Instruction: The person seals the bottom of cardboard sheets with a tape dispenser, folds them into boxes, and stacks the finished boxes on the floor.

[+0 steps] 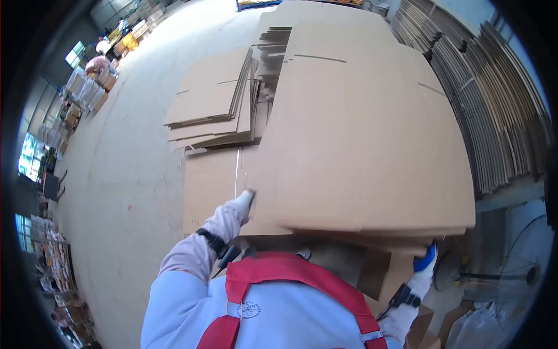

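Observation:
A large flat cardboard sheet [372,134] lies on top of a stack in front of me. My left hand [245,202], in a white glove, is at the left side of the stack's near end; its fingers are blurred and partly hidden. My right hand [426,262], in a white and blue glove, is at the near right corner of the stack, its fingers hidden by the cardboard edge. A smaller pile of cut cardboard sheets [212,87] rests left of the big sheet, on another flat cardboard piece [210,180].
Upright cardboard sheets [488,104] stand packed along the right side. At the lower right are plastic bags [482,326] and a round-based stand [446,270]. Wrapped bundles [87,87] and people are far off at the left, across the concrete floor [122,157].

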The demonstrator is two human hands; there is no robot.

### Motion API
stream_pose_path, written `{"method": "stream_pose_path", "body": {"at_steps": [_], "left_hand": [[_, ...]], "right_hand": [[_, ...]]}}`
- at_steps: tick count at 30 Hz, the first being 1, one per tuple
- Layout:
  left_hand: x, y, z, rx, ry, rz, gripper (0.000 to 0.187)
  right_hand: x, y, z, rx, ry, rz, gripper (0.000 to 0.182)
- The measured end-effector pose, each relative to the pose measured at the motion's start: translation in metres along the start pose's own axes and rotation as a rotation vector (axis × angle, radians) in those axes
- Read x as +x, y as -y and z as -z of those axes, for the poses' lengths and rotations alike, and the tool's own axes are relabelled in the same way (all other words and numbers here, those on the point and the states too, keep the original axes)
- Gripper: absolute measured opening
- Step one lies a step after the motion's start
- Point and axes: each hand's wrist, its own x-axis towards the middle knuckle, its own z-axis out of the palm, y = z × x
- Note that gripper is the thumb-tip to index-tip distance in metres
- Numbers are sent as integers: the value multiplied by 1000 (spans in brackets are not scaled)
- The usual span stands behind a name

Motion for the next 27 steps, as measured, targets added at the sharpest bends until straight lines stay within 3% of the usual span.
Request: {"method": "stream_pose_path", "body": {"at_steps": [2,3,6,10,19,27], "left_hand": [[-13,25,21,-43,-51,7,51],[-18,37,31,-61,-84,8,51],[-33,71,53,-144,-192,1,51],[-61,95,89,-249,-302,-31,52],[-51,128,133,-357,-388,-67,54],[-86,140,303,-347,-406,-94,57]], "right_hand": [[-40,36,-3,-112,120,88,51],[-39,-31,54,398,-12,-296,58],[-58,-31,63,-19,-130,-472,58],[-48,-51,51,-230,-117,-655,59],[-50,-61,-35,-471,159,-722,60],[-161,-47,-113,-581,152,-755,60]]}}
